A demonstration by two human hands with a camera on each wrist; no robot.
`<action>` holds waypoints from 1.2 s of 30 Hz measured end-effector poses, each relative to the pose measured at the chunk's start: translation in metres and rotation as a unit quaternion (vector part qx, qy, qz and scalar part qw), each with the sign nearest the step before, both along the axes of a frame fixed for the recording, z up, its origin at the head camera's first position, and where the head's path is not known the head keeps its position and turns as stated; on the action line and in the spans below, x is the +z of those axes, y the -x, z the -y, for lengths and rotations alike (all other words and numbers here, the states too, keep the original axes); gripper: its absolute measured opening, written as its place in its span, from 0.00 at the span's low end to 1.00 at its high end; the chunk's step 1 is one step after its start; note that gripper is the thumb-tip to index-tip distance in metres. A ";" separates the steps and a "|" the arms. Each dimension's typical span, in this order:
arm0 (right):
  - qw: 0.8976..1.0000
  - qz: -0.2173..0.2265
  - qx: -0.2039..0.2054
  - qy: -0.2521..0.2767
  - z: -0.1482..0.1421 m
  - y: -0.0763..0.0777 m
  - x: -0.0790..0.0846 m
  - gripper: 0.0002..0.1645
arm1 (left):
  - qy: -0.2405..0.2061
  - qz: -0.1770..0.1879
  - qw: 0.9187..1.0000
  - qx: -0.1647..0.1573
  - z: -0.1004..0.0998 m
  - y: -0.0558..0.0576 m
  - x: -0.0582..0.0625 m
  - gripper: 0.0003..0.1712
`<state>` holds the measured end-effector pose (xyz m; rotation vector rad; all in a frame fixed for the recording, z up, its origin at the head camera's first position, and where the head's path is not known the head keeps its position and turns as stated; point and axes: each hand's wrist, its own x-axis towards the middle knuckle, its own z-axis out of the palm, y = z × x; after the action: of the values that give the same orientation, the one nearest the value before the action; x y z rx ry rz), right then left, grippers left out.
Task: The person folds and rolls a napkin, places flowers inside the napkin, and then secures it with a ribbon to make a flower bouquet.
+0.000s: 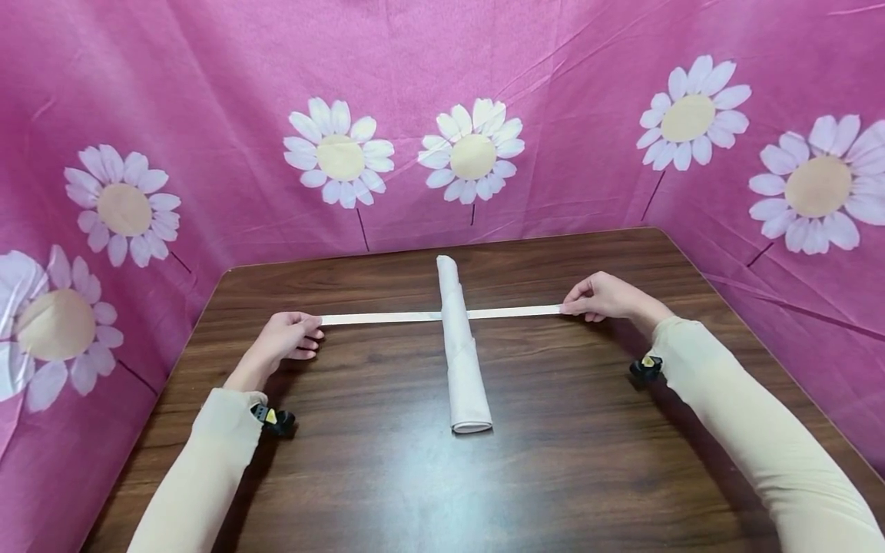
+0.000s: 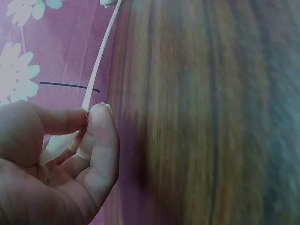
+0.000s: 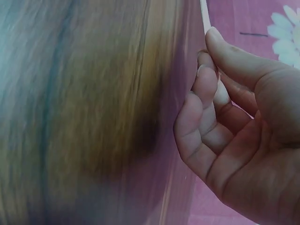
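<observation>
A white flat strip, like a ribbon (image 1: 380, 318), is stretched sideways just above or on the table. Its middle is hidden beneath a rolled white cloth (image 1: 465, 361), which lies lengthwise across it. At the strip's left end, my left hand (image 1: 285, 338) pinches it between thumb and fingers. My right hand (image 1: 603, 296) pinches the opposite end. Both wrist views show the narrow strip (image 2: 99, 61) running away from the fingertips. In the left wrist view, part of the strip also lies inside the curled fingers.
Both hands work over a dark wood-grain table (image 1: 553, 468). Pink cloth (image 1: 574, 192) with large white daisies hangs around its back and sides. Each sleeve carries a small black wrist device (image 1: 276, 421).
</observation>
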<state>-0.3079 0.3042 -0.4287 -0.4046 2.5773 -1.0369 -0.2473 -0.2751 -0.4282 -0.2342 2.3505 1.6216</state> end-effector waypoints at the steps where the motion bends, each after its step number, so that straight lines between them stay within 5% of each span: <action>1: 1.000 0.007 -0.002 0.003 -0.003 -0.001 0.000 0.14 | 0.000 0.000 1.000 0.000 0.001 -0.001 0.000 0.22; 14: 0.996 0.076 -0.003 0.044 -0.017 -0.009 0.006 0.17 | -0.005 -0.019 1.000 -0.014 0.000 -0.021 0.003 0.23; 25: 0.994 0.093 0.006 0.053 -0.018 -0.013 0.010 0.18 | -0.012 -0.016 1.000 -0.017 0.003 -0.025 0.002 0.25; 31: 0.994 0.070 -0.017 0.081 -0.019 -0.008 0.016 0.18 | -0.040 -0.055 0.998 -0.004 0.003 -0.022 0.011 0.26; 36: 0.990 0.050 -0.020 0.134 -0.018 -0.007 0.019 0.19 | -0.117 -0.108 0.987 0.014 -0.004 -0.019 0.018 0.21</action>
<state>-0.3009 0.3219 -0.4095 -0.3566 2.3729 -1.3876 -0.2285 -0.2713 -0.4103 -0.0428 2.2860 2.0067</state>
